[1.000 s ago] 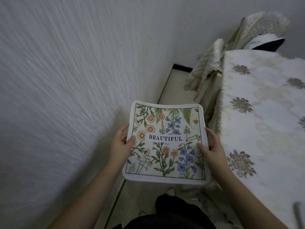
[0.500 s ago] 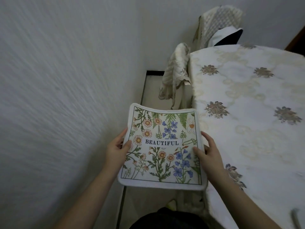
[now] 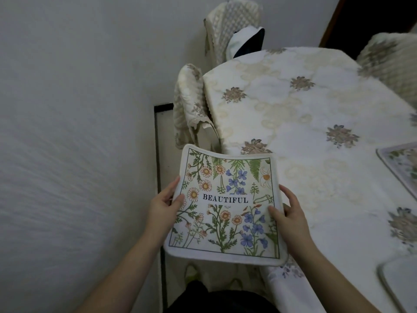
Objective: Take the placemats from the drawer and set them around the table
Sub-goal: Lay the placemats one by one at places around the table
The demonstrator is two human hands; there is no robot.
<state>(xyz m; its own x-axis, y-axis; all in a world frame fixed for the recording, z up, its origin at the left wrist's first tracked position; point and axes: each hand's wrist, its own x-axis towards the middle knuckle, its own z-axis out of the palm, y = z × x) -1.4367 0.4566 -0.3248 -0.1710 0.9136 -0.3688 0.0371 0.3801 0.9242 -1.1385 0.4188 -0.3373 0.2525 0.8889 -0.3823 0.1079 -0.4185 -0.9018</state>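
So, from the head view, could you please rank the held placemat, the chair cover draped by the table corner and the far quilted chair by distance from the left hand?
1. Held placemat, gripped by the left hand.
2. Draped chair cover, ahead, beside the table corner.
3. Quilted chair, farthest, against the wall.

Only one text can be read. It is the word "BEAUTIFUL", printed in dark capital letters on the placemat (image 3: 228, 206), about in the middle of its face, between the drawn flowers. The letters run straight from left to right and stand the right way up for the camera. Under the word there is a very small dark mark, too small to read. A second placemat (image 3: 404, 166) lies on the table (image 3: 316, 123) at the right edge of the view; only a part of it shows, and no letters can be read there. No brand, number or sign shows elsewhere.
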